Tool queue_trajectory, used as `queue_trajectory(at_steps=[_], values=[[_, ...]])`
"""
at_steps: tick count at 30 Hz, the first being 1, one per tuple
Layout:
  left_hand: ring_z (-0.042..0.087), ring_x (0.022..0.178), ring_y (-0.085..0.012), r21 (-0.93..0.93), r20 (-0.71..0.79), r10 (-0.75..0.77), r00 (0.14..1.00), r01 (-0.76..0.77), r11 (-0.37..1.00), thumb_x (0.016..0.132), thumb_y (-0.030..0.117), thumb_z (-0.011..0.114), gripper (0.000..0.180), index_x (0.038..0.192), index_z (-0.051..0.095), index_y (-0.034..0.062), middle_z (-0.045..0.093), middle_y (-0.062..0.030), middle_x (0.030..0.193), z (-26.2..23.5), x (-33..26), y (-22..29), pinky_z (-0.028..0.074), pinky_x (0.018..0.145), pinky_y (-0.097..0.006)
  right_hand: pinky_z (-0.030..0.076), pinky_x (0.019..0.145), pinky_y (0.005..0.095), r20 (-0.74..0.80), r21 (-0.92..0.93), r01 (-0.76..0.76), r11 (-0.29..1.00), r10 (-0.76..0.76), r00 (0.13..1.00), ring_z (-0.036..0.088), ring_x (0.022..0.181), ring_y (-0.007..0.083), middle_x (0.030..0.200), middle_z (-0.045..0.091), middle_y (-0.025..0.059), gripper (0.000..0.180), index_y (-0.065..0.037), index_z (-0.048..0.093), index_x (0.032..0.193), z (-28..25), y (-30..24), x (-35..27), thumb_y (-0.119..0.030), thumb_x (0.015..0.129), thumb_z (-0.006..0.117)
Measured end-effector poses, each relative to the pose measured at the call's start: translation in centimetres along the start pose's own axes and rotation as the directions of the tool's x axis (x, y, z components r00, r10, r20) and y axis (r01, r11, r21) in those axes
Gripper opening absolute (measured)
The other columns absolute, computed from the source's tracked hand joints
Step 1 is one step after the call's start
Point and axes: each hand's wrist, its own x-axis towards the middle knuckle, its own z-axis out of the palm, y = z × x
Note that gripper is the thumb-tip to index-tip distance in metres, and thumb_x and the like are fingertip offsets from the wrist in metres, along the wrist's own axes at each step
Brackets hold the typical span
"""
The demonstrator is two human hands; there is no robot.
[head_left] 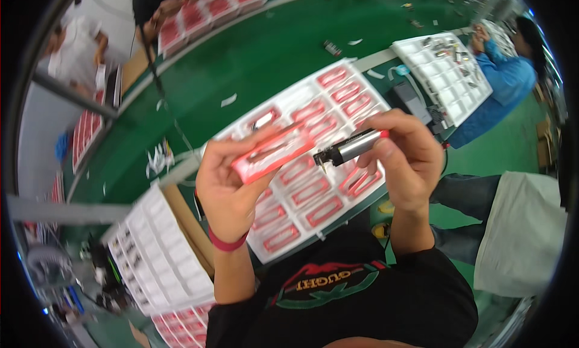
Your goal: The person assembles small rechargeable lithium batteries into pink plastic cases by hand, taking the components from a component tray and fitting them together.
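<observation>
Held up in my left hand is a long red case with a pale inside, tilted up to the right. My fingers and thumb grip it by its sides. In my right hand is a slim silver-and-black cylinder with a red end, pinched between thumb and fingers. Its black end, with small metal bits or wires, points left toward the case; the two are slightly apart. Below both hands lies a white compartment tray with red cases in many of its pockets.
A green conveyor belt runs behind the tray, with paper scraps on it. Stacked white trays stand at left. At right, a person in blue sits by another white parts tray. Red-filled trays lie across the belt.
</observation>
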Motion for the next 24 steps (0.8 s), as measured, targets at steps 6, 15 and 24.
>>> queue_trajectory(at_steps=[6, 15, 24], values=[[0.059, 0.112, -0.0257, -0.032, 0.012, -0.016, 1.000, 0.016, 0.999, 0.075, -0.018, 0.060, 0.035, 0.104, 0.049, -0.0028, 0.058, -0.0262, 0.119, 0.0, -1.6, 0.3, 0.052, 0.091, -0.032, 0.035, 0.049, 0.0183, 0.092, -0.185, 0.066, 0.980, -0.050, 0.995, 0.050, 0.061, 0.0043, 0.083, 0.063, 0.0072, 0.028, 0.007, 0.062, 0.108, 3.3, 1.7, 0.1, 0.004, 0.081, 0.067], [0.058, 0.113, -0.0306, -0.060, 0.045, -0.107, 0.993, 0.109, 0.992, 0.072, -0.020, 0.062, 0.039, 0.105, 0.049, -0.0039, 0.056, -0.0290, 0.119, 0.9, -2.8, -0.5, 0.051, 0.094, -0.037, 0.035, 0.047, 0.0182, 0.081, -0.263, -0.094, 0.960, 0.119, 0.990, 0.050, 0.054, 0.0036, 0.076, 0.063, 0.0035, 0.026, 0.002, 0.065, 0.105, 3.6, 2.7, -1.6, -0.002, 0.080, 0.071], [0.061, 0.110, -0.0249, -0.005, -0.030, -0.104, 0.994, 0.104, 0.995, 0.077, -0.018, 0.059, 0.034, 0.106, 0.049, -0.0033, 0.059, -0.0233, 0.119, 0.8, -3.5, -1.4, 0.053, 0.090, -0.031, 0.041, 0.050, 0.0215, 0.081, -0.419, -0.011, 0.908, 0.049, 0.996, 0.056, 0.059, 0.0096, 0.076, 0.063, 0.0058, 0.024, 0.000, 0.065, 0.101, 4.4, 3.7, -2.0, -0.002, 0.078, 0.072]])
